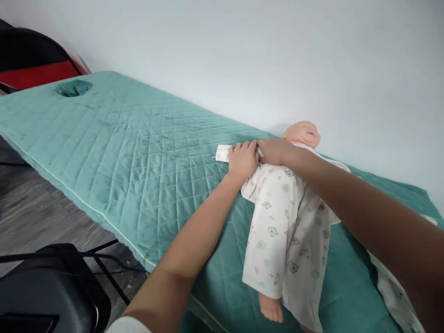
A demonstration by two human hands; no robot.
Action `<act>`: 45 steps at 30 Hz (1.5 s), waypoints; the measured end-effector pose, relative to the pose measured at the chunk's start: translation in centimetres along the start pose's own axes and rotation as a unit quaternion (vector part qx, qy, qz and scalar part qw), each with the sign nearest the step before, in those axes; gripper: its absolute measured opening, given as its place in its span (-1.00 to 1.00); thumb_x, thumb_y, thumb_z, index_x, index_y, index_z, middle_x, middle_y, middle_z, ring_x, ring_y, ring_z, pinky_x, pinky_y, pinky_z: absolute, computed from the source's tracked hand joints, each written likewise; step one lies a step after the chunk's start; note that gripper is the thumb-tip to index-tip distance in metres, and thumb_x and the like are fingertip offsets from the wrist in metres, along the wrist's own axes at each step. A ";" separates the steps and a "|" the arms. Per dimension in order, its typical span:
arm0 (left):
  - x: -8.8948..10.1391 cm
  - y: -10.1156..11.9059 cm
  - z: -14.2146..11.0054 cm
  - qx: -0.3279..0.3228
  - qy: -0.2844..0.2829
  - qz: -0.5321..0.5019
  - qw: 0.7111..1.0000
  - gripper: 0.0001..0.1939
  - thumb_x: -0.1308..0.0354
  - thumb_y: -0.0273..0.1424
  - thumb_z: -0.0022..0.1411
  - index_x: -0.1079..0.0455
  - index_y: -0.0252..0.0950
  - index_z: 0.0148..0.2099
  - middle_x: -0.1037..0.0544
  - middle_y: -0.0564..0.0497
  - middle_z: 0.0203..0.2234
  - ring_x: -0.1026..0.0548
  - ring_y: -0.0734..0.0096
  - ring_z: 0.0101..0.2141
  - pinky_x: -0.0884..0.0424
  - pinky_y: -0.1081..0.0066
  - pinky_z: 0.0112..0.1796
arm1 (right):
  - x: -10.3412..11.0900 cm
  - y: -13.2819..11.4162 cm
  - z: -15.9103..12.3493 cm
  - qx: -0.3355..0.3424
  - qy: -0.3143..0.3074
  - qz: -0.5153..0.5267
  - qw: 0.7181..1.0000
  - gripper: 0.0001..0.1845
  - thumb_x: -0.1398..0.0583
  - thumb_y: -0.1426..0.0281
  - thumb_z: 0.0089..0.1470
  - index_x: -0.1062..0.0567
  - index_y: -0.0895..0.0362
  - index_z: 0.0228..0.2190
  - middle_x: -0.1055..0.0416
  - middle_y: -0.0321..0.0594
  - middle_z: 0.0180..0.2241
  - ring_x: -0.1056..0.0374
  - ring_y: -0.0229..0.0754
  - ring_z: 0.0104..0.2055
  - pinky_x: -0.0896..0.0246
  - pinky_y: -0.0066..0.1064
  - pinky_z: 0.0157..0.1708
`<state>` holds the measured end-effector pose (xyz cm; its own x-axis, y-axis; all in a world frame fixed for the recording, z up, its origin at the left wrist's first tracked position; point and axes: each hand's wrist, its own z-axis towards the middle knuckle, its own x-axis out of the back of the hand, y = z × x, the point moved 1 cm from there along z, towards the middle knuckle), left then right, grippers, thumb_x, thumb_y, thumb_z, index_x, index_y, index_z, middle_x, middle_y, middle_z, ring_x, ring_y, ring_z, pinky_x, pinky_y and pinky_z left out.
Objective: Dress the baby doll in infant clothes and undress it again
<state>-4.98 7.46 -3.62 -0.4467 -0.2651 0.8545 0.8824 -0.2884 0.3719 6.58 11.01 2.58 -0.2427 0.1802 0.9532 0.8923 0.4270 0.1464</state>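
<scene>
A baby doll (301, 132) lies on its back, head toward the wall, in a white top and printed trousers (274, 222). One bare foot (270, 307) sticks out of a trouser leg. The top's white sleeve (222, 153) stretches out to the left over the bed. My left hand (243, 159) is closed over this sleeve, its cuff end showing past my fingers. Touching it, my right hand (272, 151) is closed on the sleeve nearer the doll's body, and my right forearm crosses the doll's torso. Whether the doll's arm is inside the sleeve is hidden.
A green quilted cover (138, 152) spreads over a long bed with a face hole (74, 88) at its far end. The white wall (243, 60) runs along the back. More printed cloth (391, 286) lies at the right. Black chairs stand at left.
</scene>
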 end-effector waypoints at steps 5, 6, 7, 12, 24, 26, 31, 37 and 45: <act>0.3 0.0 -0.2 -0.008 0.016 -0.006 1.000 -0.60 0.11 -0.42 0.38 -0.31 -0.15 0.20 -0.51 -0.10 -0.01 -0.38 0.08 0.01 -0.20 0.09 0.01 | 0.7 0.0 -0.6 -0.022 -0.008 0.000 1.000 -0.63 -0.21 0.22 0.13 -0.41 0.13 -0.07 -0.52 -0.04 -0.16 -0.43 0.02 -0.21 -0.22 -0.21 -0.22; 0.4 0.0 -0.3 -0.006 0.022 -0.007 1.000 -0.60 0.11 -0.43 0.38 -0.32 -0.14 0.19 -0.51 -0.09 -0.02 -0.38 0.09 0.00 -0.22 0.10 -0.01 | 0.9 0.2 -1.0 -0.020 0.004 0.007 1.000 -0.65 -0.21 0.21 0.14 -0.42 0.11 -0.08 -0.52 -0.06 -0.16 -0.42 0.01 -0.21 -0.21 -0.21 -0.22; 0.5 -0.1 -0.3 -0.002 0.029 -0.008 1.000 -0.60 0.11 -0.44 0.38 -0.33 -0.12 0.18 -0.51 -0.08 -0.03 -0.39 0.09 -0.01 -0.24 0.12 -0.03 | 1.0 0.5 -1.4 -0.013 0.014 0.016 1.000 -0.67 -0.22 0.22 0.14 -0.44 0.10 -0.09 -0.52 -0.08 -0.17 -0.41 0.00 -0.21 -0.19 -0.21 -0.22; 0.8 -0.9 -0.5 0.035 0.040 -0.014 0.998 -0.63 0.13 -0.42 0.40 -0.41 -0.08 0.10 -0.48 -0.08 -0.06 -0.42 0.14 -0.08 -0.30 0.21 -0.16 | 2.1 2.5 -4.2 -0.035 0.021 0.049 0.998 -0.77 -0.23 0.26 0.14 -0.50 0.03 -0.15 -0.52 -0.16 -0.21 -0.36 -0.07 -0.26 -0.11 -0.22 -0.25; 1.1 -1.5 -0.6 0.095 -0.009 -0.002 0.995 -0.67 0.10 -0.54 0.32 -0.35 -0.20 0.04 -0.50 -0.12 -0.06 -0.43 0.15 -0.03 -0.34 0.21 -0.09 | 3.1 3.8 -6.6 -0.054 0.059 0.022 0.997 -0.61 -0.09 0.14 0.20 -0.44 -0.05 0.01 -0.49 -0.16 -0.10 -0.38 -0.01 -0.15 -0.15 -0.25 -0.24; 1.3 -1.4 -0.5 0.100 0.001 -0.007 0.995 -0.63 0.10 -0.54 0.32 -0.30 -0.20 0.11 -0.47 -0.14 -0.02 -0.44 0.15 -0.04 -0.35 0.20 -0.10 | 2.6 3.2 -5.8 -0.048 0.059 0.040 0.996 -0.61 -0.11 0.15 0.18 -0.45 -0.07 0.01 -0.51 -0.18 -0.09 -0.39 0.00 -0.13 -0.16 -0.26 -0.23; 1.6 -0.9 -0.2 0.001 0.024 0.030 0.999 -0.53 0.03 -0.49 0.31 -0.24 -0.15 0.24 -0.39 -0.14 0.12 -0.32 0.08 0.11 -0.21 0.05 0.11 | 1.3 2.0 -3.9 -0.051 0.062 0.070 0.994 -0.61 -0.16 0.20 0.13 -0.46 -0.06 0.01 -0.53 -0.20 -0.07 -0.42 0.00 -0.11 -0.23 -0.25 -0.21; 1.2 -0.8 -0.4 -0.098 -0.030 0.028 0.994 -0.50 -0.06 -0.36 0.34 -0.21 -0.13 0.30 -0.45 -0.12 0.08 -0.37 0.11 0.07 -0.03 0.00 0.21 | 0.3 2.0 -6.5 -0.061 0.161 0.165 0.971 -0.43 -0.13 0.30 0.16 -0.31 0.05 0.20 -0.39 -0.09 0.15 -0.33 0.06 0.12 -0.24 -0.12 0.03; 0.9 -1.2 -0.6 -0.072 0.005 0.050 0.996 -0.53 -0.01 -0.38 0.36 -0.23 -0.13 0.29 -0.48 -0.13 0.05 -0.39 0.09 0.04 -0.07 0.01 0.18 | -7.0 6.0 -15.7 -0.283 0.465 0.354 0.761 -0.61 -0.05 0.25 0.19 -0.48 0.11 -0.03 -0.54 -0.10 -0.09 -0.44 -0.06 -0.03 -0.28 -0.13 0.05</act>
<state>-6.55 6.99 -3.50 -0.3604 -0.3078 0.8805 0.8921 -0.3896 0.2290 19.58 -1.64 0.89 0.5149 -0.6290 0.5825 0.7583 0.0173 -0.6516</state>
